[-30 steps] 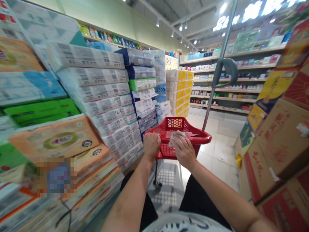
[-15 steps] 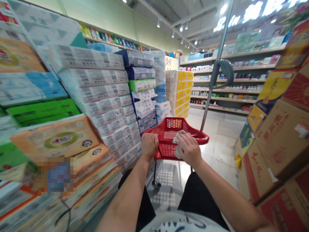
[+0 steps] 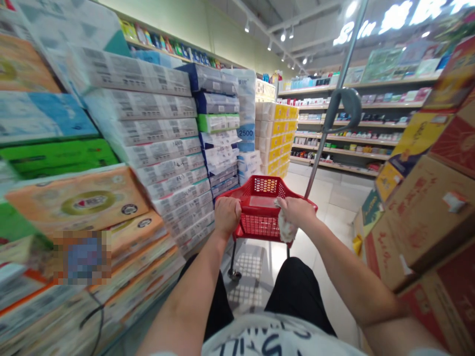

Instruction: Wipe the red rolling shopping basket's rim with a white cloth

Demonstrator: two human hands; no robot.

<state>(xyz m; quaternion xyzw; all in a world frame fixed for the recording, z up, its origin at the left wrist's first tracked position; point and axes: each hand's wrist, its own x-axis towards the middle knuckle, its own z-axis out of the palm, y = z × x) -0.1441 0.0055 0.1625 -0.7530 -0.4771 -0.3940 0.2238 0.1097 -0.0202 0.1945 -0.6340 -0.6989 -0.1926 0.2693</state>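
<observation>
Ahead of my knees stands a red plastic shopping cart (image 3: 258, 228) with a basket of pierced mesh. My left hand (image 3: 227, 215) is closed around the left part of its handle. Toward the right end of the handle, my right hand (image 3: 297, 211) is closed on a crumpled, pale cloth (image 3: 287, 230), which hangs down against the basket's near side. The fingers of the right hand are partly hidden, and I cannot tell whether they also wrap the handle. A grey metal pole (image 3: 315, 170) with a grey plastic loop rises beside the cart on the right.
Tall stacks of packed tissue paper (image 3: 159, 131) line the left side, near the cart. Orange tissue packs (image 3: 79, 198) lie closer to me. Cardboard cartons (image 3: 432, 217) are piled on the right. Stocked shelves (image 3: 345, 136) stand at the back, past the tiled floor (image 3: 334, 217).
My right hand has slid right along the handle with the cloth, which now hangs lower. My left hand keeps its hold on the handle. The view has shifted slightly.
</observation>
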